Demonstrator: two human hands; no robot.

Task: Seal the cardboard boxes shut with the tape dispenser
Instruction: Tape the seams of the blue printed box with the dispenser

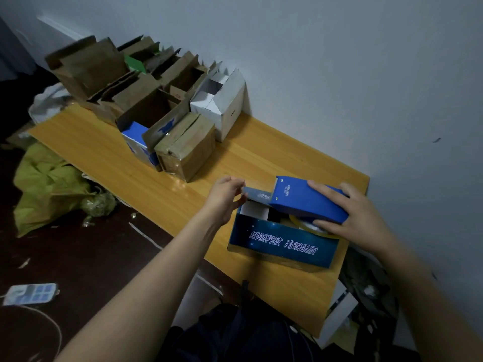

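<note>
A dark blue cardboard box (282,242) with white lettering stands near the table's front right, its top partly open. Over it my right hand (358,212) grips a blue tape dispenser (305,198) with a roll of clear tape underneath. My left hand (226,195) pinches the box's far flap at its left end, just ahead of the dispenser's mouth. Further back stand a taped brown box (188,150), a blue-and-white box (138,145) and a white box (222,108), the last two with open tops.
Several open brown boxes (104,71) crowd the wooden table's (104,150) far end against the grey wall. Left of the table, on the dark floor, lie a yellow-green bag (44,184) and a power strip (31,293). Dark clothing sits below the front edge.
</note>
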